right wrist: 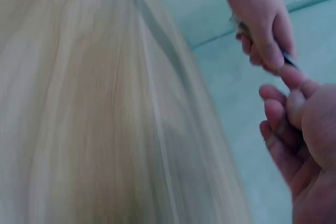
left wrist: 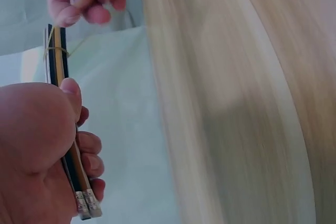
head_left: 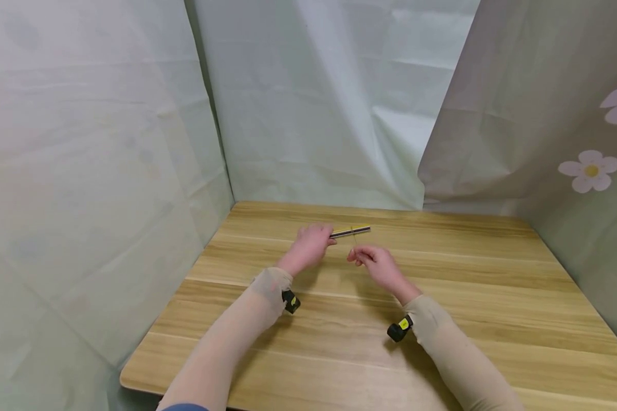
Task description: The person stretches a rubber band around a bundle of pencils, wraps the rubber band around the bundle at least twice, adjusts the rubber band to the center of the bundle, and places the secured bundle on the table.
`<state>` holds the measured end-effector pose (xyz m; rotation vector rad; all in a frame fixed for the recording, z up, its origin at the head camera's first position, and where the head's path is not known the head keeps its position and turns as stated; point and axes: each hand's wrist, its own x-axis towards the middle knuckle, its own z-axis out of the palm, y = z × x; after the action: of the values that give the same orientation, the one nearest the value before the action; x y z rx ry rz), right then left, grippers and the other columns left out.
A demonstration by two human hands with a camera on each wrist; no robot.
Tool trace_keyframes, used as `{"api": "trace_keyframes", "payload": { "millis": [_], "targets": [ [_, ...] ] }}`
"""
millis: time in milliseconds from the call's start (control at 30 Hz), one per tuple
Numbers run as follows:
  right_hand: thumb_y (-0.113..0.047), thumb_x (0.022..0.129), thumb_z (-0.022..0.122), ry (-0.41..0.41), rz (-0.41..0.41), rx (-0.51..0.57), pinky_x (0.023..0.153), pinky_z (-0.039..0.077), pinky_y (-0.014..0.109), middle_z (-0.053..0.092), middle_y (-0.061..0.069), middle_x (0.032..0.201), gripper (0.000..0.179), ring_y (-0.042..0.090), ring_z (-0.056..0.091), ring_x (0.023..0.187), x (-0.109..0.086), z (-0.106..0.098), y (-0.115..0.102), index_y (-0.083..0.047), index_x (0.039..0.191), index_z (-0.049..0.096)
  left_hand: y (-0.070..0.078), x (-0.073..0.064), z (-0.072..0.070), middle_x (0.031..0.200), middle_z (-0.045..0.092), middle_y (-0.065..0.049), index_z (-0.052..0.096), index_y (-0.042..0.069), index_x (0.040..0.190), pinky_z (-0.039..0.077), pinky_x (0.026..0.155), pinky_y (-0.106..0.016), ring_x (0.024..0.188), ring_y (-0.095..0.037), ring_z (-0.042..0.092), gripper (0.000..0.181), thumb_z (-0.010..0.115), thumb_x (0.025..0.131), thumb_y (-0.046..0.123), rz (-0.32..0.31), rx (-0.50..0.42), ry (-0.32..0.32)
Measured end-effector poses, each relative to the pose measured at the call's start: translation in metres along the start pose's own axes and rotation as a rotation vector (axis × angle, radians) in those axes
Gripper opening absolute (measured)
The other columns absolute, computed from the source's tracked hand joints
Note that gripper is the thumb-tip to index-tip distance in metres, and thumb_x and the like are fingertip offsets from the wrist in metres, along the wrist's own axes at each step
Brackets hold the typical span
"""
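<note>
My left hand (head_left: 312, 244) grips a small bundle of pencils (head_left: 362, 230), fingers wrapped round it. In the left wrist view, the pencils (left wrist: 59, 65) show dark and yellow sides, with metal ferrules and erasers below the palm. A thin rubber band (left wrist: 56, 50) loops round the bundle near its far end. My right hand (head_left: 379, 267) is just beyond that end, thumb and fingertips pinching a stretched strand of the band that runs from the pencils. From the right wrist view, the left hand (right wrist: 262, 19) hides most of the bundle, and the right hand's fingers (right wrist: 278, 114) are curled close by.
Both hands are above a wood-grain table (head_left: 468, 319). A pale curtain (head_left: 313, 114) hangs behind it, and a flowered cloth (head_left: 504, 114) hangs at the right. Each wrist carries a small black camera (head_left: 398, 330).
</note>
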<state>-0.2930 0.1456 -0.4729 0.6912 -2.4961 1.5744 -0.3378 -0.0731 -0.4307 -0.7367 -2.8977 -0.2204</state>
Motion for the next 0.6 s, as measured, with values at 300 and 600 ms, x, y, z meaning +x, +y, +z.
{"api": "trace_keyframes", "payload": {
  "millis": [300, 600],
  "targets": [
    [0.015, 0.099, 0.062, 0.062, -0.599, -0.329, 0.112, 0.046, 0.056, 0.078, 0.004, 0.100, 0.024, 0.032, 0.073, 0.111, -0.005, -0.016, 0.007, -0.006, 0.096, 0.075, 0.006, 0.000, -0.004, 0.083, 0.058, -0.002, 0.050, 0.013, 0.105, 0.045, 0.071, -0.042, 0.079, -0.023, 0.061, 0.024, 0.051, 0.114, 0.035, -0.046, -0.115, -0.101],
    [0.022, 0.096, 0.058, 0.067, -0.718, -0.290, 0.076, 0.055, 0.031, 0.071, 0.006, 0.102, 0.034, 0.013, 0.063, 0.078, -0.010, -0.018, -0.001, -0.005, 0.098, 0.078, 0.005, 0.001, -0.005, 0.089, 0.062, -0.005, 0.051, 0.012, 0.110, 0.048, 0.076, -0.044, 0.085, -0.027, 0.065, 0.022, 0.051, 0.114, 0.034, -0.089, -0.153, -0.146]
  ]
}}
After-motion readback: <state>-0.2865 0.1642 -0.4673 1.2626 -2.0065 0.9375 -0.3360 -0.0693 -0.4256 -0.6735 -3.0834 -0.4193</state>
